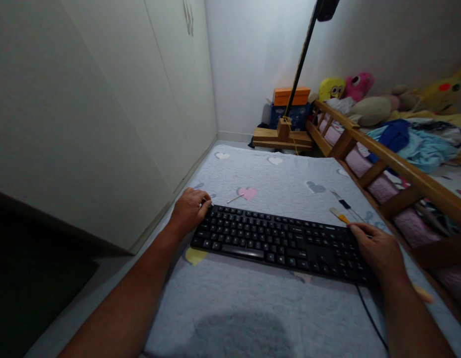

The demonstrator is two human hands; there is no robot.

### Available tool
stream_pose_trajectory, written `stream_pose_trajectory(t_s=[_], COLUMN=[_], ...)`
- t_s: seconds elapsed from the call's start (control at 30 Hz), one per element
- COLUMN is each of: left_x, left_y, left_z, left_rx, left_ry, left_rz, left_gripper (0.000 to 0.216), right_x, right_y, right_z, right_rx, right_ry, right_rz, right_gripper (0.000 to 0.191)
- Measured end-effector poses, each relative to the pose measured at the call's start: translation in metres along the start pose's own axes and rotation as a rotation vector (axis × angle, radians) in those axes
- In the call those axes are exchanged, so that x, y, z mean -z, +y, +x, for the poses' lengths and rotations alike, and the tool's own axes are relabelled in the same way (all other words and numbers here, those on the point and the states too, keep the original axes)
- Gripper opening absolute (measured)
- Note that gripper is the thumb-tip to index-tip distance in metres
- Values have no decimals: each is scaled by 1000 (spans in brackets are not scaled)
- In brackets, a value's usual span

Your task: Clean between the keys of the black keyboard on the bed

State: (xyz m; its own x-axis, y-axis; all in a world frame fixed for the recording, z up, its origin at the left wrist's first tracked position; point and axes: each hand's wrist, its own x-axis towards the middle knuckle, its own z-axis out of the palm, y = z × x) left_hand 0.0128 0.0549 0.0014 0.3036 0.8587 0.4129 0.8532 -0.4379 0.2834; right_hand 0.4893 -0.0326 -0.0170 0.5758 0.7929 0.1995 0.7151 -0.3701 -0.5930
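A black computer keyboard [252,233] lies across the patterned quilt [230,308], its cable running off toward me at the lower right. At its far left corner, my left hand [191,209] is closed in a pinch; a thin white stick, which looks like a cotton swab [211,203], shows at the fingertips beside the keyboard's edge. My right hand [379,251] grips the keyboard's right end, thumb on top, with the lower fingers hidden. Just beyond the keyboard, another cotton swab [235,198] rests on the quilt near a pink heart.
A small brush with an orange handle [339,216] and a thin black-and-silver tool [344,203] lie beyond the keyboard's right end. A wooden bed rail [394,149] runs along the right, a pale wardrobe [140,99] along the left. A wooden stand [267,135] is at the back.
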Motion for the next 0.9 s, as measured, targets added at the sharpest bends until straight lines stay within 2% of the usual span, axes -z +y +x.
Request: stream_pose_trajectory(t_s=[0.17,0.5,0.9], left_x=[-1,2,8], left_y=[-2,-14,-11], left_z=[0,1,-2], left_rx=[42,162,177], left_ry=[-10,-15,-21], left_rz=[-34,-89,-52], left_gripper=[16,20,24], right_x=[-1,0,-1], right_y=[4,1,4], right_z=[1,0,1], right_rx=[30,-9,-22], right_ry=[25,-6,-6], right_rz=[5,-9,-3], right_gripper=[39,42,40])
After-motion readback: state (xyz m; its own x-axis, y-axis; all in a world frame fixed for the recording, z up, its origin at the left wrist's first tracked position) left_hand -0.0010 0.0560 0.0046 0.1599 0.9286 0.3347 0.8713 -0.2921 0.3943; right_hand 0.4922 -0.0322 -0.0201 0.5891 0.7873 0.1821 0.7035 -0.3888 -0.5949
